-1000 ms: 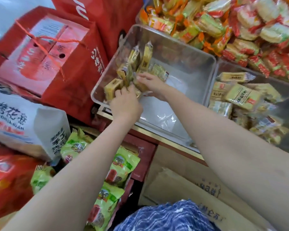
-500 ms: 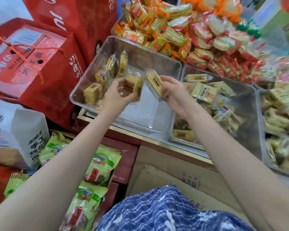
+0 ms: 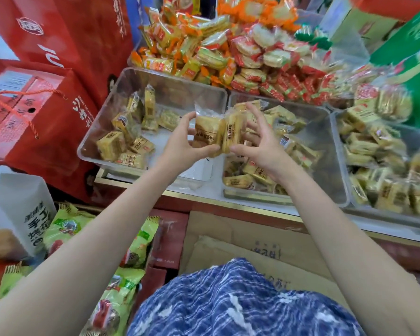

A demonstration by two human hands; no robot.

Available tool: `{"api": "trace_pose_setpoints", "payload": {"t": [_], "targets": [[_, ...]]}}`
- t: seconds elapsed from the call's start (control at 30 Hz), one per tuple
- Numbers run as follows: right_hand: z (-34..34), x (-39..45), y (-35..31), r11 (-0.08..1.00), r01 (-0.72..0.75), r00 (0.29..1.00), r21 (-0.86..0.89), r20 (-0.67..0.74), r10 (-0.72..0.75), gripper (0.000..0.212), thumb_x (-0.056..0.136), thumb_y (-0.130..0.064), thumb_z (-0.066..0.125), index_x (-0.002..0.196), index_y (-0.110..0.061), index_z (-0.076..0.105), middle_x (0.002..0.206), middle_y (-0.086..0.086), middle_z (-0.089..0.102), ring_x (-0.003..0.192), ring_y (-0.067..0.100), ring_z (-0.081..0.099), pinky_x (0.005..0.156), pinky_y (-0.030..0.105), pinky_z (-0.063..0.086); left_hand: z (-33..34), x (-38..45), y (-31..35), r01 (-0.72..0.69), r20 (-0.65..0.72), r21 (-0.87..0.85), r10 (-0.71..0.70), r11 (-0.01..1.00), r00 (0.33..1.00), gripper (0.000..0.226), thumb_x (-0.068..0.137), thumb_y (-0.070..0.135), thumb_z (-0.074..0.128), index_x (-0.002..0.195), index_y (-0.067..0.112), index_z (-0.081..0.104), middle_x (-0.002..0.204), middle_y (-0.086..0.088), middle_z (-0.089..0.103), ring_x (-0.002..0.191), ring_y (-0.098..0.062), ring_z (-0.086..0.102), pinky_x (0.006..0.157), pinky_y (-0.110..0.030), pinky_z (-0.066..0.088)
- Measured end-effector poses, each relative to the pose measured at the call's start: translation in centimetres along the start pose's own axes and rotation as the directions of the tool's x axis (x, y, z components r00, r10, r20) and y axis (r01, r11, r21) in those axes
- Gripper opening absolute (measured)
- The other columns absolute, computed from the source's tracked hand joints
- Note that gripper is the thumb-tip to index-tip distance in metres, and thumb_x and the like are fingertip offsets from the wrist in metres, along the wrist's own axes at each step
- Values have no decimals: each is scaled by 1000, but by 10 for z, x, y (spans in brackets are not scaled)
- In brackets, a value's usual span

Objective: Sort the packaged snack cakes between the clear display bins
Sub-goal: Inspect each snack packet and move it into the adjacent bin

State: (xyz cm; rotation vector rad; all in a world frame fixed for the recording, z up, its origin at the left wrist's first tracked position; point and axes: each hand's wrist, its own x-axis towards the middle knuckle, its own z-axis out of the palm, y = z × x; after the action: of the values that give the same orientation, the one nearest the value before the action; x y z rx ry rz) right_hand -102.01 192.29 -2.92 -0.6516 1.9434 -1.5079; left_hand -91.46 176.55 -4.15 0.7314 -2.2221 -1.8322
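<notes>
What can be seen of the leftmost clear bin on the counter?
The leftmost clear bin is a rectangular tub of transparent plastic with rounded corners and a flared rim. It sits on the counter's gold-trimmed edge, beside a second clear bin on its right and a red carton on its left. About ten yellow snack cakes lie in its left half; its right half shows bare floor. Both hands hover above its right edge, not touching it.

Three clear bins [image 3: 153,76], two hands [image 3: 180,146], two red boxes [image 3: 34,117].

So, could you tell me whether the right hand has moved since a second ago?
Yes: the right hand rose from the left bin, rightward to the middle bin's edge.
</notes>
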Motion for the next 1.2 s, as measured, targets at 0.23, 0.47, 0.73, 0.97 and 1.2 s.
{"api": "trace_pose_setpoints", "payload": {"t": [0.23,0.47,0.73,0.97,1.2], "targets": [[-9,-9,6,973,67,985,-221,-139,-100,67,70,-20,83,118,-38,40,115,-9,54,108,15,54,96,32,46,10,-4,1,35,-81,135,-24,990,996,79,70,28,83,137,25,40,108,-2,57,92,-21,60,86,-43,53],[-13,-12,3,940,165,940,-298,-242,-242,43,79,-14,76,107,-28,47,104,-6,58,70,-10,56,62,8,45,11,-3,9,96,-50,-61,-99,994,994,69,80,15,74,141,23,43,115,-5,56,89,-16,65,71,-26,58],[-22,-9,7,966,108,951,-236,-260,-170,30,83,-11,71,97,-28,50,101,-8,56,82,13,64,73,31,58,8,-9,9,188,25,-464,-200,866,980,49,86,-6,60,128,19,51,109,-10,63,90,-16,68,76,-25,57],[-25,-8,9,997,6,933,-82,-359,-35,28,84,-21,71,86,-28,44,108,6,57,90,26,64,65,35,57,-1,-7,5,284,60,-581,-308,763,949,29,91,18,62,120,20,57,126,-9,57,99,-25,67,84,-37,56],[-28,-12,2,992,89,937,-85,-330,-112,60,83,-13,69,126,-40,37,128,1,48,107,8,52,87,26,50,6,-10,8,230,41,-669,-274,706,961,19,93,6,56,111,13,56,109,-14,64,88,-26,70,79,-33,58]]}}
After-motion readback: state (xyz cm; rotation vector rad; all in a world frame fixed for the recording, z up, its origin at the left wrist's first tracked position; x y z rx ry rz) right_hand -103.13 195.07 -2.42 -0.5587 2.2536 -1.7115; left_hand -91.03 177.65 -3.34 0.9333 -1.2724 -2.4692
